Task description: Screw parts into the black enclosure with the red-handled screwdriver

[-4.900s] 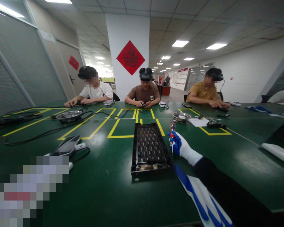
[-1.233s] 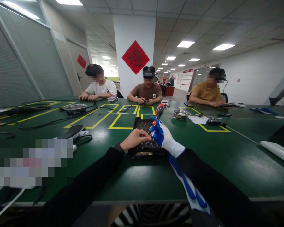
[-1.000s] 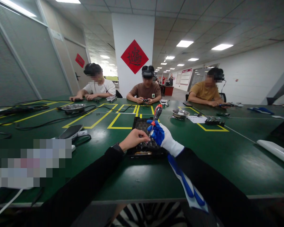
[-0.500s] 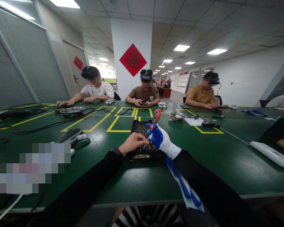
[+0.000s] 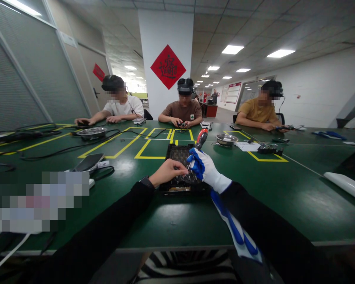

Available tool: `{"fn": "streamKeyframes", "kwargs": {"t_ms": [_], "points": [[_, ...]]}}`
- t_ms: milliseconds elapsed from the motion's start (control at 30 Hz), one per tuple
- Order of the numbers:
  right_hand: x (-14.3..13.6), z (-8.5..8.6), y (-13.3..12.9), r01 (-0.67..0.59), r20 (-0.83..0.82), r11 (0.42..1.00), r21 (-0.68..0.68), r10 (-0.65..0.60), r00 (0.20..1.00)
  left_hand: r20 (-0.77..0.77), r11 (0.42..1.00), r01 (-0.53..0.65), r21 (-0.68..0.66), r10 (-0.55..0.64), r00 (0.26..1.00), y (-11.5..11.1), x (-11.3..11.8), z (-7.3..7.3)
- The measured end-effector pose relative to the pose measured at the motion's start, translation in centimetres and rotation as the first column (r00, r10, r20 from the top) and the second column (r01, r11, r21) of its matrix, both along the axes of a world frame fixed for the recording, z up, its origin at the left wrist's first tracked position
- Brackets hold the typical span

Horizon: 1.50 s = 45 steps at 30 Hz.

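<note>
My right hand, in a white glove with blue fingers, is closed around a screwdriver. Its red and black handle sticks up above the fingers, and its thin shaft slants down to the left. My bare left hand pinches thumb and fingertips together beside the lower shaft. Whatever lies in that pinch is too small to make out. Both hands are over an open black case with rows of small shiny pieces, partly hidden by the hands. A yellowish strip shows in its front section.
A white and blue glove hangs over the table's front edge by my right forearm. Metal bowls, cables and a paper lie farther off. A white device is at the right. Several people sit around the green table.
The screwdriver handle leans further right, and its red collar no longer shows above my right fingers. My left hand keeps its pinch. The whole view has shifted slightly.
</note>
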State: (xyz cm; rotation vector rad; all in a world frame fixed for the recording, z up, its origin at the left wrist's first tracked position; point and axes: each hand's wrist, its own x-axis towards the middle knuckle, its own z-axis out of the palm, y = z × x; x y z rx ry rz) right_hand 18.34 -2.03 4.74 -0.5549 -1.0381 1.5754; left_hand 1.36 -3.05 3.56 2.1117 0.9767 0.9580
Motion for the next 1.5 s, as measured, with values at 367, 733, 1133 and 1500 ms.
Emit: {"fn": "streamKeyframes", "kwargs": {"t_ms": [367,733,1133,1500], "points": [[-0.2,0.1,-0.2,-0.029,0.031,0.998,0.056,0.027,0.999,0.028,0.999,-0.007,-0.041,0.009,1.0,0.0,0.2,0.0],[0.2,-0.2,0.5,-0.117,-0.003,0.993,0.002,0.117,0.993,0.0,0.999,0.015,-0.034,-0.015,1.0,-0.1,0.1,-0.2],[0.0,0.1,0.0,-0.012,0.003,1.0,-0.011,0.012,1.0,-0.03,0.999,0.035,0.01,-0.035,0.999,-0.2,0.0,-0.1],[-0.2,-0.3,-0.1,0.065,-0.024,0.995,0.07,-0.063,0.998,-0.038,0.999,0.04,0.024,-0.039,0.999,-0.2,0.1,-0.1]]}}
